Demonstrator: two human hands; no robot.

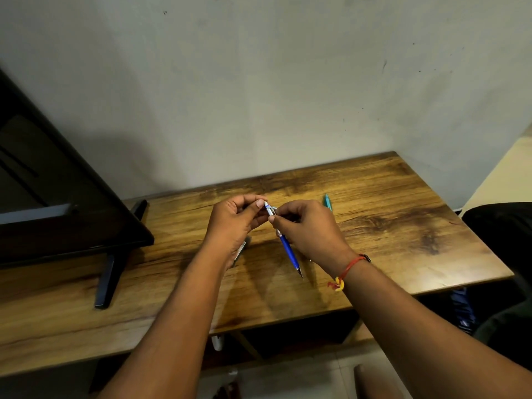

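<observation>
Both hands meet above the desk [374,203]: my left hand [233,223] pinches the top end of the blue pen [289,250] with thumb and curled fingers, and my right hand [309,228] grips its upper barrel. I see the pen slanting down, tip toward me. Behind lies a teal pen [327,201].
</observation>
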